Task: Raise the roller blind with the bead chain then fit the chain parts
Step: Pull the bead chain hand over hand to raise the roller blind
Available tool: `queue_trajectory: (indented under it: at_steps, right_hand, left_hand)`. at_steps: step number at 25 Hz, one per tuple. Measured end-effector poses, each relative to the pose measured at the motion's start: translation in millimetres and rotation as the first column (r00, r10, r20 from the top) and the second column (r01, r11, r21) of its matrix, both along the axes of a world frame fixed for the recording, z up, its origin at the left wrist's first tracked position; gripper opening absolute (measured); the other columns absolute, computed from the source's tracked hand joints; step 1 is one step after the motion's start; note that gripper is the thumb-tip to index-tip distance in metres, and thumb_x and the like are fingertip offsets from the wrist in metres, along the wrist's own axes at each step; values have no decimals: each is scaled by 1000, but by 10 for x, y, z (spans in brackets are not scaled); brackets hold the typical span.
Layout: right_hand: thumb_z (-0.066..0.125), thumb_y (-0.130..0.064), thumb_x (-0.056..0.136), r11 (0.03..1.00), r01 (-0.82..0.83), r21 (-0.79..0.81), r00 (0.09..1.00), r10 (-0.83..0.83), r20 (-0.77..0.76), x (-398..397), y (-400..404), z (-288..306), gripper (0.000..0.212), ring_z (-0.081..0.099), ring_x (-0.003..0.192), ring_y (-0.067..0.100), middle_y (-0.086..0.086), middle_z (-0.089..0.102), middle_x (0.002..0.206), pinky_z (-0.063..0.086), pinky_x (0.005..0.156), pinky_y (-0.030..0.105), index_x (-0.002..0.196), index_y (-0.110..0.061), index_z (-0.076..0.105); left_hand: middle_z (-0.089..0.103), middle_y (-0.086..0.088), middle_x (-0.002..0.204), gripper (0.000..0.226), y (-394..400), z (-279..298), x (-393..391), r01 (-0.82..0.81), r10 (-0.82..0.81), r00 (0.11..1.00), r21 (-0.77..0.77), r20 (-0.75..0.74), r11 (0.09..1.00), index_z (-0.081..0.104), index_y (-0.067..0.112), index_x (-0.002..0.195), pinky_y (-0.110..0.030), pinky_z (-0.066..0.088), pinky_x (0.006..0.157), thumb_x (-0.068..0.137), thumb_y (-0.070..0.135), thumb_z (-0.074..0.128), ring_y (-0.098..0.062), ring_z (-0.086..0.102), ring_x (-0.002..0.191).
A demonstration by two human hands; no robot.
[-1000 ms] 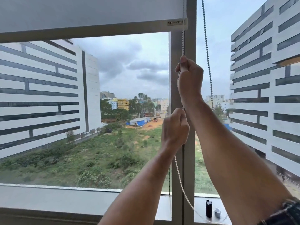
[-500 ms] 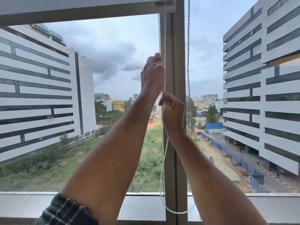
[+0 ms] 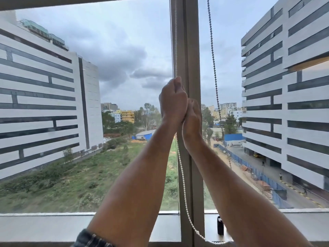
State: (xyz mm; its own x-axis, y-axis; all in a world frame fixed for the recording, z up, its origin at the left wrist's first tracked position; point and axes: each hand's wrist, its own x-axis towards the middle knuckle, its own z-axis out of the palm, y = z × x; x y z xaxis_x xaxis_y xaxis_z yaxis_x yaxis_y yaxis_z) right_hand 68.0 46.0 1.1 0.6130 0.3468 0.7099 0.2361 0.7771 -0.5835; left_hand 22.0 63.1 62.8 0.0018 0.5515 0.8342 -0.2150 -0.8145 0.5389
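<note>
2 hands grip bead chain (image 3: 184, 191): left hand (image 3: 173, 99) above right hand (image 3: 193, 118).

No readable text, label or number anywhere in view.

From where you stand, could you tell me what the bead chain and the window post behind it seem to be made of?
Bead chain: small, round, off-white beads with a dull sheen, probably plastic; the strand against the sky looks dark, likely only backlit. Window post: smooth, flat, beige-grey, matte, probably painted or coated metal, though that is uncertain.
</note>
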Motion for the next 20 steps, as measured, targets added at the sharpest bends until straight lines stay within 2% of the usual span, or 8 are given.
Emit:
queue_trajectory:
  at_steps: [3,5,9,12,14,16,18,20]
  right_hand:
    - [44,-24,111,998,-67,-10,998,67,7,70,-138,511,33,66,65,13,6,70,75,53,61,23,96,-14,71]
    - [41,-25,113,991,-124,-50,990,127,64,83,-208,766,36,63,58,18,11,71,73,51,56,24,100,-8,69]
    - [35,-35,114,974,-227,-20,973,228,25,30,-211,1069,49,58,49,18,12,68,72,50,48,28,119,4,64]
    - [40,-39,112,993,-110,-39,991,112,67,-16,-159,1132,45,36,41,9,-3,47,57,28,41,20,94,-10,70]
    - [45,-35,111,999,-22,-43,993,26,112,-16,-121,1040,46,28,39,11,-3,36,52,22,40,20,70,-18,58]
    - [46,-33,110,999,37,-22,987,-33,154,16,-64,888,48,27,39,15,1,33,51,21,41,23,64,-20,49]
    - [47,-32,110,996,89,-1,978,-87,191,55,-5,768,49,27,43,17,6,32,53,21,45,27,62,-21,49]
    - [48,-36,107,993,119,13,971,-120,206,78,56,668,49,29,45,18,6,35,53,23,47,30,60,-23,50]
  left_hand:
    - [64,17,60,36,37,-357,40,-2,2,999,-7,-40,1000,62,33,69,-17,43,53,102,33,45,3,61,59]
    - [54,9,57,41,78,-529,79,-12,11,999,-17,-54,1000,53,24,65,-30,36,52,105,29,43,-8,50,53]
    - [39,9,54,42,57,-753,174,-9,8,997,-6,-76,1000,40,21,65,-32,29,51,106,26,40,-8,35,49]
    - [49,7,57,32,-33,-1003,259,17,-19,996,-22,-85,1000,53,19,74,-31,34,50,102,28,40,-10,44,51]
    - [59,11,61,28,-69,-1138,261,55,-62,990,-62,-126,997,60,26,78,-21,36,49,98,23,41,-2,51,54]
    - [56,16,57,35,-41,-1210,207,66,-84,970,-82,-228,994,55,36,68,-23,35,50,97,22,41,-1,50,53]
    - [55,9,58,34,19,-1183,99,-20,13,955,-20,-298,1000,47,30,67,-33,33,51,99,27,38,-10,49,53]
    - [56,-1,63,31,94,-1022,-17,-121,128,974,46,-188,992,47,22,73,-35,32,54,100,31,36,-19,49,57]
